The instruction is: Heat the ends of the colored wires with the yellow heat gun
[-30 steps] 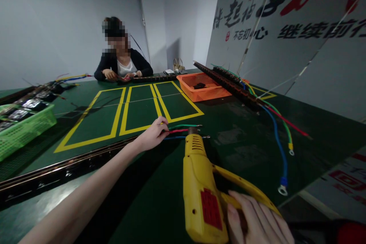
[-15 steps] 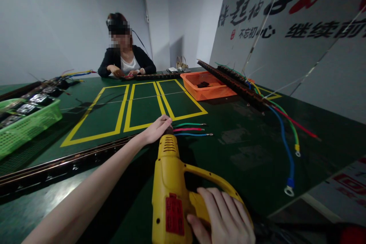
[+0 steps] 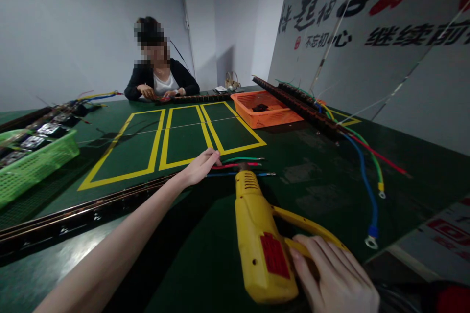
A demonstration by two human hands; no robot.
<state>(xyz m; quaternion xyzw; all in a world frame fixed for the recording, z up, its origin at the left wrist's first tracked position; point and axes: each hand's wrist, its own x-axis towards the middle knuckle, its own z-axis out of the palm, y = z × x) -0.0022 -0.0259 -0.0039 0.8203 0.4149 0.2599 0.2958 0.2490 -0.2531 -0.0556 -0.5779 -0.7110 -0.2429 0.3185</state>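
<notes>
My right hand (image 3: 334, 271) is wrapped around the handle of a yellow heat gun (image 3: 262, 239) with a red label. Its dark nozzle points away from me, over the red and blue wires. My left hand (image 3: 203, 165) reaches forward with the fingers closed on the wires, near the end of a long black strip (image 3: 99, 209). From under that hand a green wire (image 3: 242, 159), a red wire (image 3: 224, 167) and a blue wire (image 3: 220, 174) run to the right, with metal terminals at their tips. My fingertips are partly hidden.
An orange basket (image 3: 271, 120) with dark pieces stands at the back, another strip (image 3: 297, 105) resting across it. Thick wires with ring terminals hang at right. A green basket (image 3: 47, 164) is at left. Across the green table (image 3: 308, 195) sits a person (image 3: 161, 78).
The heat gun and my right hand have shifted to the right. The nozzle has left my left hand's side and exposes more of the red and blue wires. My left hand stays about where it was.
</notes>
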